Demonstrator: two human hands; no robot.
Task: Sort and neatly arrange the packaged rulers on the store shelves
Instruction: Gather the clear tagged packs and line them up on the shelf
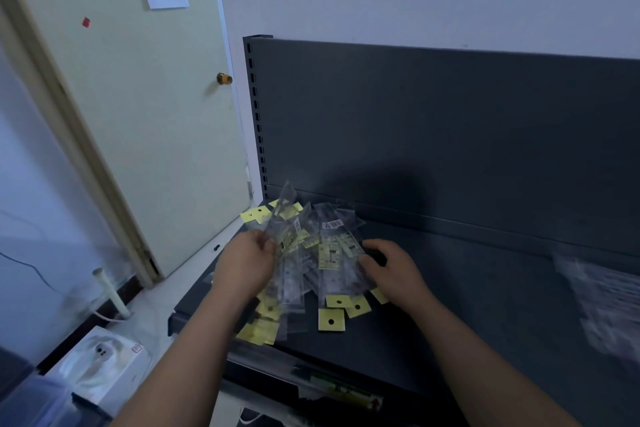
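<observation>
Rulers (pixel 330 260) are a loose heap at the left end of the shelf (pixel 467 288), packs crossing at all angles. Some yellow tabs (pixel 331 321) point near, others far, so nothing's lined up yet.

My left hand (pixel 247 262) has fingers and thumb curled round a bunch (pixel 285 218) of approx. 2-3 packs. The bunch is lifted off the heap, tilted up and fanned w/ tips toward the back panel (pixel 450 121).

My right hand (pixel 391 269) sits at the heap's right edge, fingers bent down onto the packs. Can't tell if it's pinching one or only pressing to steady the lot.

Progress, my guess: early. No neat row or stack anywhere on the shelf, and most of it to the right is bare dark metal. Far right there's a blurred patch of clear packs (pixel 602 298), too smeared to say if they're rulers or sorted.

Left to do: pull like packs together, turn tabs the same way, square edges, lay them in rows.
</observation>
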